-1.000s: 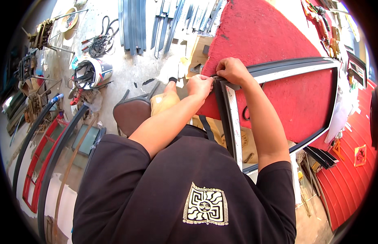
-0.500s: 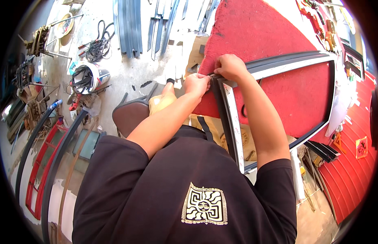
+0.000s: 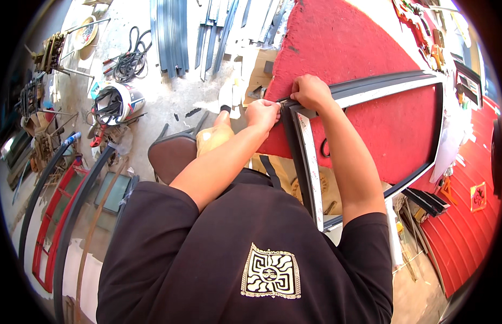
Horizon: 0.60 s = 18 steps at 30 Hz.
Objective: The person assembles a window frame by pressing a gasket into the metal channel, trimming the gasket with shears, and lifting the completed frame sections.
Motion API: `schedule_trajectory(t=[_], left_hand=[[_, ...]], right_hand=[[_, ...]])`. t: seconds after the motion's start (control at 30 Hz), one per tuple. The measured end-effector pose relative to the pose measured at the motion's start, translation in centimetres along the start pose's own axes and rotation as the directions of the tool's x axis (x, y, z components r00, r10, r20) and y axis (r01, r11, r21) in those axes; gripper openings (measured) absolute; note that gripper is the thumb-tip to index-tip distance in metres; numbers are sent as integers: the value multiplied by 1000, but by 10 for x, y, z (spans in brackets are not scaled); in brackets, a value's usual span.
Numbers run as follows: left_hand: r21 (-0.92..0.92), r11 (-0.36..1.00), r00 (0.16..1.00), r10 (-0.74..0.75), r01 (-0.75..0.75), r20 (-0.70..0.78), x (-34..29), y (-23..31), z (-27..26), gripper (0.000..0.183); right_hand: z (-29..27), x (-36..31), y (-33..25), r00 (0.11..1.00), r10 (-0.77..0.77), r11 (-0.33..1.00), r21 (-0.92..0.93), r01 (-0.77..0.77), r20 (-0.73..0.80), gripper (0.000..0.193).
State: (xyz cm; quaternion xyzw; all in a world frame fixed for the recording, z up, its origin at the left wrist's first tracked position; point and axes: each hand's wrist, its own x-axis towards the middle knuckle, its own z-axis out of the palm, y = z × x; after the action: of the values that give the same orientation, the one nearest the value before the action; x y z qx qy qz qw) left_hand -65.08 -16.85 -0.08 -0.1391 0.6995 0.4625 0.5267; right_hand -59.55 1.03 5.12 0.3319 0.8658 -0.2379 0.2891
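Note:
A dark metal window frame [image 3: 311,162] with a pale inner edge lies on a red-covered table [image 3: 364,54]. Both hands meet at the frame's near-left corner. My left hand [image 3: 263,114] pinches a black rubber strip [image 3: 288,108] at that corner. Right beside it, my right hand [image 3: 311,92] is closed over the frame's top rail and presses the same strip down. The fingertips of both hands are hidden by the knuckles.
A brown stool [image 3: 172,156] stands below my left arm. On the concrete floor lie grey metal profiles [image 3: 170,32], a coil of black cable [image 3: 129,62], a bucket with black strips [image 3: 116,102] and red frames [image 3: 51,227]. More dark profiles [image 3: 424,197] lean at the right.
The view has shifted slightly. My hands stay at the frame's corner and have moved a little closer together on the rubber strip.

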Motion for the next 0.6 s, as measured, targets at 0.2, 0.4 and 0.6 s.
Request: schedule_trajectory(t=[0.2, 0.4, 0.6], left_hand=[[-44, 999, 1000, -14, 15, 7, 1, -2, -2, 14], [-30, 1000, 1000, 4, -4, 11, -1, 0, -1, 13], [-66, 998, 1000, -9, 11, 30, 2, -1, -2, 11]], right_hand=[[-10, 0, -8, 998, 40, 999, -4, -40, 56, 15], [0, 1, -9, 1000, 16, 991, -131, -16, -2, 16], [24, -40, -21, 775, -4, 964, 203, 171, -632, 14]])
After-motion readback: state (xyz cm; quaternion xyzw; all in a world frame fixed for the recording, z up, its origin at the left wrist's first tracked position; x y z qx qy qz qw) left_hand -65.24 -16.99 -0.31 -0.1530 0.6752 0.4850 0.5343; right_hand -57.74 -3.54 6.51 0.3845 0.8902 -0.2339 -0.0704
